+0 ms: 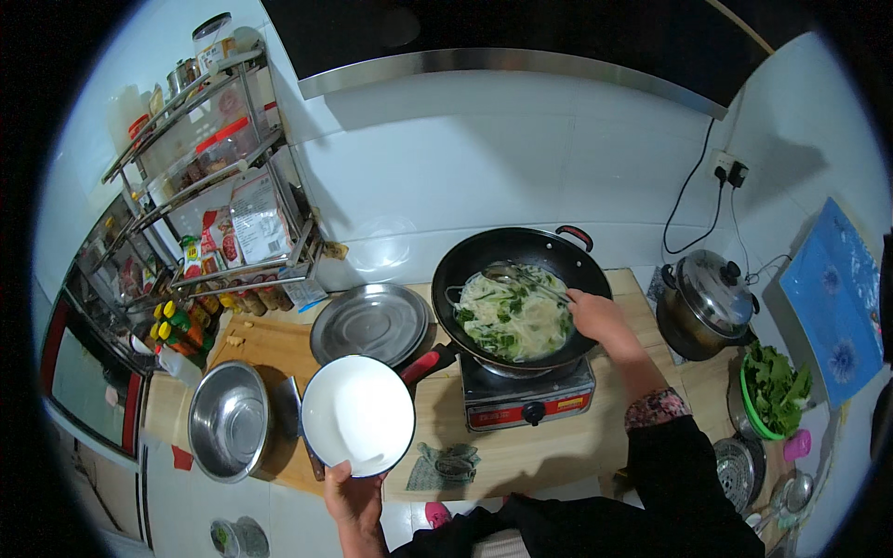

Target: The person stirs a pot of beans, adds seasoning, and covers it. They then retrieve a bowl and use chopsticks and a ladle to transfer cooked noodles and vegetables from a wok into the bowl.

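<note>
My left hand (354,496) grips the lower rim of a white enamel bowl (359,415) with a dark blue edge. The bowl is tipped so its bare inside faces me. In my right hand (591,314) is the handle of a metal ladle (504,274), whose head rests in the soup at the far side of the wok. A black wok (453,279) with red-and-black handles holds noodles with leafy greens (520,317) in pale broth. Beneath it stands a portable gas stove (530,401); whether its flame is lit cannot be seen.
Left of the wok lie a metal lid (370,324), a steel basin (230,422) and a cleaver (287,408) on a wooden board (268,345). A lidded pot (704,300) and a green basket of leaves (774,390) stand right. A range hood (516,61) overhangs the back; a spice rack (209,181) stands left.
</note>
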The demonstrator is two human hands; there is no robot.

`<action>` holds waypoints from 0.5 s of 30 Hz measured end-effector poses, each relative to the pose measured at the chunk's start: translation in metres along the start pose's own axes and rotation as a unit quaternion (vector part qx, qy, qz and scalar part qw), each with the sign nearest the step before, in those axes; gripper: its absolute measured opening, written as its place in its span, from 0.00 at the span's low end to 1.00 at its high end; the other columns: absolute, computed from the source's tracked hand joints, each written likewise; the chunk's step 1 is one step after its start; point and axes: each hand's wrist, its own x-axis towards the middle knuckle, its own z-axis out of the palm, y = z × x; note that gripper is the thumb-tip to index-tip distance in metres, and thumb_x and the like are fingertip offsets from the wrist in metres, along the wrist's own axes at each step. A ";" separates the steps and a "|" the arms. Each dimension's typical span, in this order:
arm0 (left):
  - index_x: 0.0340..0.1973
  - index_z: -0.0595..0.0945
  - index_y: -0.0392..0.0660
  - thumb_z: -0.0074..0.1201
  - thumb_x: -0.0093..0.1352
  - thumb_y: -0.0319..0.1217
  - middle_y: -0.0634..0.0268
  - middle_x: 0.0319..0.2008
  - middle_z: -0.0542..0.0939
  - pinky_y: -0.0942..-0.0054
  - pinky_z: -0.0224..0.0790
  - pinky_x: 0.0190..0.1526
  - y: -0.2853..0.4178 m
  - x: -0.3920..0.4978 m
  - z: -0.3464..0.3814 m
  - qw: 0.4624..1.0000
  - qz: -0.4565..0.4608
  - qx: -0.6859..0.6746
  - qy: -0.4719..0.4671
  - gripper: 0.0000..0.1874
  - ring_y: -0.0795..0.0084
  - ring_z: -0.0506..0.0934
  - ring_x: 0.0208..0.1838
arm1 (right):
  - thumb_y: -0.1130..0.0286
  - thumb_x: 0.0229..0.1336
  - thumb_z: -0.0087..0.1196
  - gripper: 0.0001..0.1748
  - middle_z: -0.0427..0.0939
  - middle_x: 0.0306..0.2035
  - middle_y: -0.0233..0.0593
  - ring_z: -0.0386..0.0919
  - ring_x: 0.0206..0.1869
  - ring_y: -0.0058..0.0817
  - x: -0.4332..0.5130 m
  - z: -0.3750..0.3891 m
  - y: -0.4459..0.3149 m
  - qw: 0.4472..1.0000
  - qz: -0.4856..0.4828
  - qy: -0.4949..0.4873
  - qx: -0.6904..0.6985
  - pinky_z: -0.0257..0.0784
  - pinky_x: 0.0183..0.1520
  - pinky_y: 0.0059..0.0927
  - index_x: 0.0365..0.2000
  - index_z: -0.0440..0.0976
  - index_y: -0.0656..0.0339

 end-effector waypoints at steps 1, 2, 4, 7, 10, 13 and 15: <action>0.59 0.59 0.39 0.53 0.52 0.43 0.51 0.56 0.65 0.52 0.70 0.47 -0.004 -0.003 0.003 1.000 0.001 -0.005 0.002 0.42 0.53 0.70 0.53 | 0.64 0.60 0.41 0.17 0.77 0.39 0.47 0.75 0.42 0.46 0.010 0.005 -0.001 1.000 0.000 -0.015 0.003 0.69 0.43 0.47 0.49 0.68 0.53; 0.60 0.58 0.40 0.53 0.52 0.43 0.51 0.56 0.65 0.51 0.69 0.47 -0.009 -0.005 0.006 1.000 0.001 -0.009 0.002 0.42 0.52 0.70 0.53 | 0.64 0.60 0.40 0.18 0.76 0.40 0.47 0.74 0.43 0.46 0.018 0.010 -0.002 1.000 0.000 -0.029 0.005 0.69 0.44 0.46 0.50 0.67 0.52; 0.60 0.58 0.41 0.53 0.52 0.40 0.52 0.56 0.65 0.51 0.68 0.48 -0.012 -0.011 0.008 1.000 -0.007 -0.021 0.006 0.41 0.53 0.69 0.54 | 0.63 0.60 0.40 0.21 0.75 0.43 0.47 0.73 0.44 0.47 0.025 0.019 -0.008 0.998 0.009 -0.051 0.022 0.69 0.45 0.47 0.54 0.64 0.50; 0.61 0.57 0.44 0.53 0.51 0.37 0.54 0.57 0.64 0.50 0.66 0.49 -0.008 -0.016 0.011 0.999 -0.020 -0.028 0.012 0.41 0.54 0.66 0.57 | 0.63 0.60 0.40 0.20 0.75 0.43 0.47 0.73 0.44 0.48 0.024 0.020 -0.007 0.998 -0.028 -0.048 0.043 0.69 0.45 0.47 0.53 0.66 0.49; 0.61 0.57 0.44 0.53 0.51 0.37 0.55 0.57 0.64 0.51 0.65 0.49 -0.006 -0.017 0.008 0.999 -0.013 -0.026 0.023 0.41 0.54 0.66 0.57 | 0.63 0.58 0.42 0.20 0.76 0.42 0.46 0.74 0.43 0.47 -0.001 -0.006 -0.009 0.992 -0.094 -0.086 0.016 0.69 0.44 0.45 0.51 0.68 0.49; 0.61 0.57 0.45 0.53 0.52 0.37 0.56 0.57 0.64 0.50 0.64 0.50 -0.006 -0.010 0.006 0.999 -0.006 -0.038 0.012 0.41 0.54 0.66 0.57 | 0.65 0.54 0.47 0.18 0.77 0.40 0.46 0.76 0.39 0.42 -0.022 -0.030 0.010 0.980 -0.188 -0.051 -0.042 0.70 0.40 0.41 0.47 0.72 0.52; 0.61 0.57 0.45 0.53 0.52 0.37 0.56 0.57 0.64 0.50 0.64 0.50 -0.006 -0.006 0.007 0.999 -0.005 -0.038 0.015 0.41 0.54 0.66 0.57 | 0.66 0.52 0.50 0.19 0.77 0.34 0.43 0.75 0.37 0.41 -0.041 -0.048 0.029 0.955 -0.287 0.063 -0.049 0.70 0.39 0.41 0.47 0.73 0.50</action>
